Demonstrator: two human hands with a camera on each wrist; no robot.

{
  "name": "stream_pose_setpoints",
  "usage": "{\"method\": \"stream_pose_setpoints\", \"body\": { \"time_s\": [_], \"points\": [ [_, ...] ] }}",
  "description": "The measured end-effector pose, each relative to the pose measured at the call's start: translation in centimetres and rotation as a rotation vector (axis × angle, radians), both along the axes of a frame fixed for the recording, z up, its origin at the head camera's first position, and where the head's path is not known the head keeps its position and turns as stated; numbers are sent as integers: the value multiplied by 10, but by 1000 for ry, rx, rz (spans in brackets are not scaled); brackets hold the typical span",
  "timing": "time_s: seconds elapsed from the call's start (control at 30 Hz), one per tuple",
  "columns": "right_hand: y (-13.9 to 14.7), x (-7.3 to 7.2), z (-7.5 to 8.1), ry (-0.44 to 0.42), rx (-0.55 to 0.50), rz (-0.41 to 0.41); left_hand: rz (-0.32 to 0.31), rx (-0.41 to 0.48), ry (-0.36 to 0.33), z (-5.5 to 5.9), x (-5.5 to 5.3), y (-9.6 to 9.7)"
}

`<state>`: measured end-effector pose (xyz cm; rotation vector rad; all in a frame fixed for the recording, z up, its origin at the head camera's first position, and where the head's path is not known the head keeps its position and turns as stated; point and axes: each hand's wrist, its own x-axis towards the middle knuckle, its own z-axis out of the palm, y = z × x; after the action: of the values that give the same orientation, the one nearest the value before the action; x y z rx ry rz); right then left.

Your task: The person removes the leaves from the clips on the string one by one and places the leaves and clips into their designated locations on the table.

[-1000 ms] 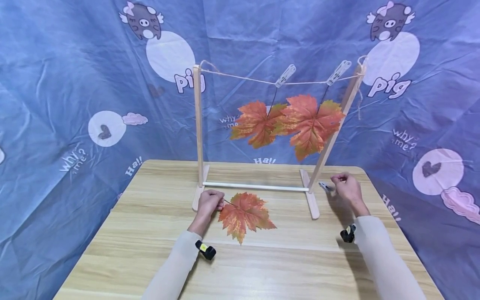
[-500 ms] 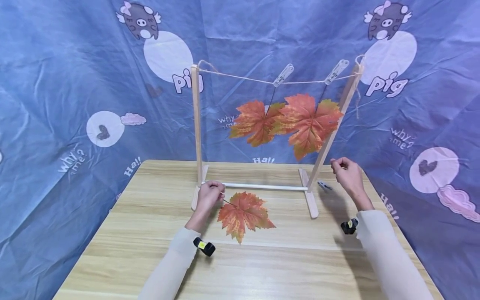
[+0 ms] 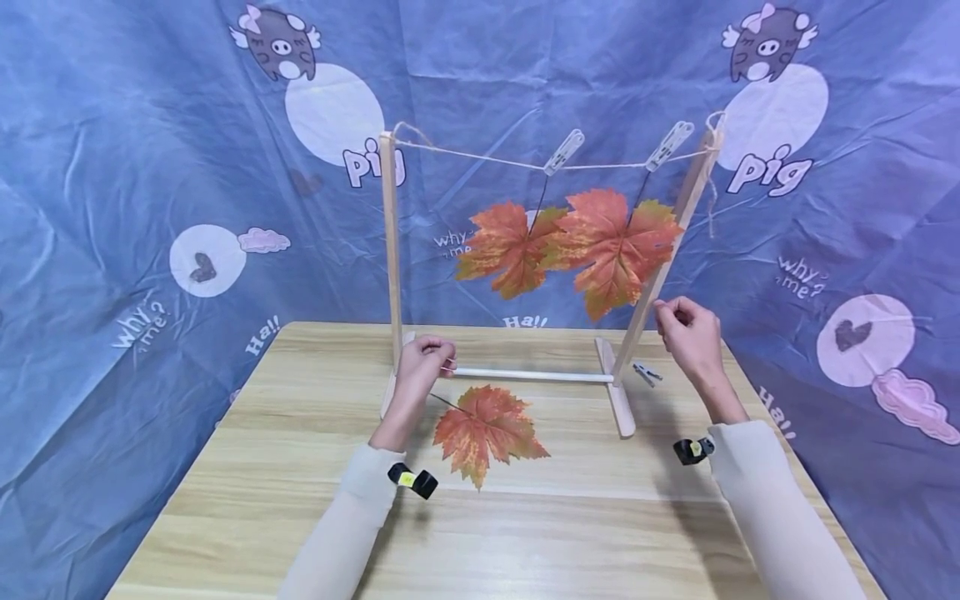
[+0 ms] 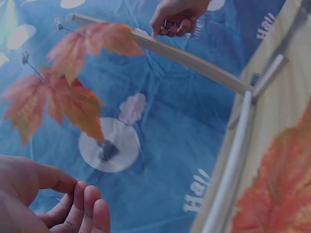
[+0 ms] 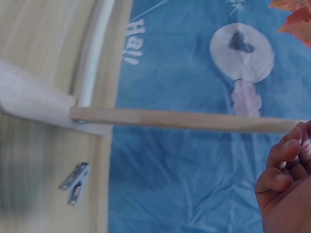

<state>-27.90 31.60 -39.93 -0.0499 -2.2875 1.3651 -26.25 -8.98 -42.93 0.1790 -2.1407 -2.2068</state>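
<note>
My left hand (image 3: 422, 362) hovers by the stand's left foot, fingers loosely curled and holding nothing I can see. Just below it, an orange maple leaf (image 3: 489, 429) lies on the table with its stem pointing towards that hand. My right hand (image 3: 690, 333) is raised beside the right post (image 3: 663, 258), its fingers loosely bent with no object visible in them. Beneath it a grey clothespin (image 5: 75, 183) rests on the tabletop. Two more maple leaves (image 3: 510, 250) hang by their stems from white clothespins (image 3: 564, 152) on the string (image 3: 480, 156).
The wooden stand has a left post (image 3: 391, 250) and a white bottom rod (image 3: 525, 374) joining its feet. A wood-grain table (image 3: 525, 533) carries it. Behind hangs a blue printed cloth (image 3: 315, 250). The right hanging leaf overlaps its neighbour.
My left hand has risen away from the stem of the leaf on the table. The right hand has lifted up from beside the clothespin, which stays on the table.
</note>
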Motion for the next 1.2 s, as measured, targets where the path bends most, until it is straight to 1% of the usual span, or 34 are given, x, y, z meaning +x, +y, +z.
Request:
{"method": "stream_pose_setpoints", "body": {
  "time_s": [0.23, 0.37, 0.47, 0.63, 0.73, 0.87, 0.97, 1.1, 1.2],
  "points": [
    [-11, 7, 26, 65, -24, 15, -34, 20, 81, 23, 4, 2],
    [-19, 12, 40, 90, -17, 12, -45, 35, 124, 36, 7, 4],
    [-26, 15, 49, 108, -6, 24, -48, 37, 141, 43, 9, 5],
    [-39, 19, 60, 148, -9, 64, -54, 52, 150, 53, 11, 10],
    [-47, 19, 68, 186, -3, 83, -71, 58, 182, 58, 9, 14],
    [-65, 29, 93, 226, 8, 125, -86, 80, 238, 69, 7, 23],
    [-73, 28, 103, 234, 20, 156, -93, 95, 272, 79, 6, 29],
    [-72, 17, 104, 226, 40, 192, -117, 96, 311, 90, 6, 38],
    [-77, 17, 111, 210, 57, 227, -135, 97, 334, 98, 6, 46]
  ]
}}
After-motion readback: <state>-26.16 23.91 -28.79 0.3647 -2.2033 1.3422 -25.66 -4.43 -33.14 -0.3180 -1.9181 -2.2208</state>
